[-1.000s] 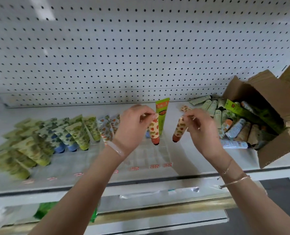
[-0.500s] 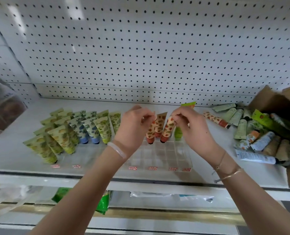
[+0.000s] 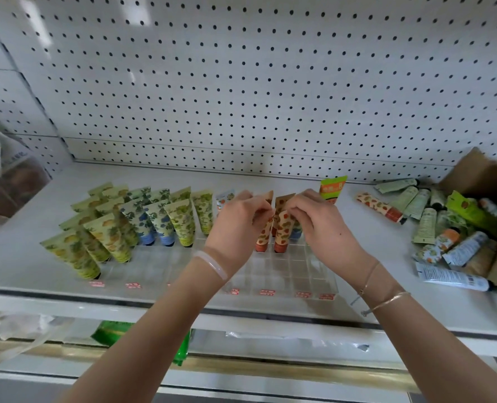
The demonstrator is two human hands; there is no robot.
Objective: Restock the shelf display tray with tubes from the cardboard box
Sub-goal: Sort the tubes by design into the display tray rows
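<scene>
A clear gridded display tray lies on the white shelf. Its left part holds several upright green and blue patterned tubes. My left hand pinches the top of an orange-spotted tube standing cap-down in the tray. My right hand pinches a second orange-spotted tube right beside it, also cap-down in a slot. A bright green tube stands behind my right hand. The cardboard box lies open at the far right, with several tubes spilling from it.
A loose orange-spotted tube lies on the shelf between tray and box. A white pegboard wall backs the shelf. A plastic bag sits at the far left. Green packaging shows on the lower shelf.
Both hands have lowered the two orange-spotted tubes side by side into the tray's slots. The camera has shifted left and closer, so the box now sits at the right edge.
</scene>
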